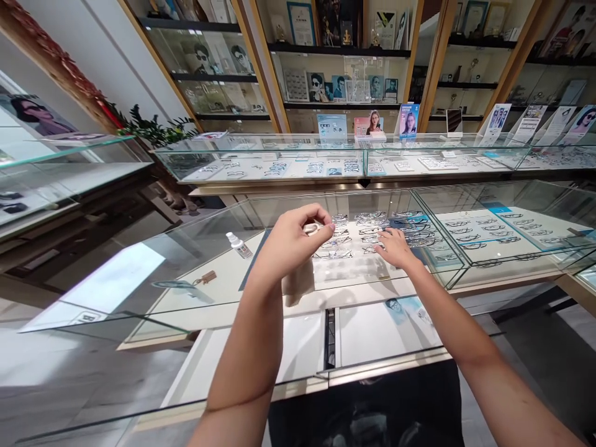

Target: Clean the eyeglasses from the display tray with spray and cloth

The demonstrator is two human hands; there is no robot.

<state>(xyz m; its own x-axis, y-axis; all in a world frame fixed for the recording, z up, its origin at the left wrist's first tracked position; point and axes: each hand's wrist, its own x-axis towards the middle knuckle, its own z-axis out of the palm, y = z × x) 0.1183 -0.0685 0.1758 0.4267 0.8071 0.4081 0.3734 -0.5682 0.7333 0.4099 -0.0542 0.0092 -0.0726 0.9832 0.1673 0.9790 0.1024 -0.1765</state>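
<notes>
My left hand (302, 239) is raised over the glass display case, its fingers curled round a beige cloth (299, 282) that hangs below the palm. Inside the case, rows of eyeglasses (341, 241) lie on a white surface beyond and beside the hand. To the right, my right hand (395, 248) has its fingers spread near more eyeglasses (372, 217), with nothing visible in its grasp. Whether its fingertips touch a frame cannot be made out.
A white spray bottle (239, 245) stands left of my left hand, with a brown tag (205, 277) farther left. Glass edges (437, 239) surround the case. Pulled-out white drawers (377, 338) are nearest me. Another glass counter (279, 155) stands behind.
</notes>
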